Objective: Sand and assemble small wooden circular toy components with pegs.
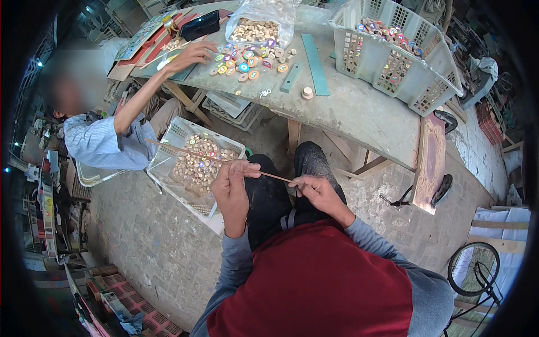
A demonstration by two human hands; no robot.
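A long thin wooden stick (191, 152) slants across my lap, its far end out to the left over a white crate. My left hand (231, 185) pinches it near the middle between thumb and fingers. At the stick's right end, the fingers of my right hand (317, 194) are closed on it. Below the stick's left half, the white plastic crate (212, 210) holds many small round wooden pieces (196, 160), some with coloured faces.
A worktable (359, 121) ahead carries coloured discs (243, 68), a bag of wooden pieces (255, 31), green strips (314, 64) and a large white basket (393, 67). At the left, a seated co-worker's hand (193, 54) reaches over the table. A bicycle wheel (474, 269) stands at lower right.
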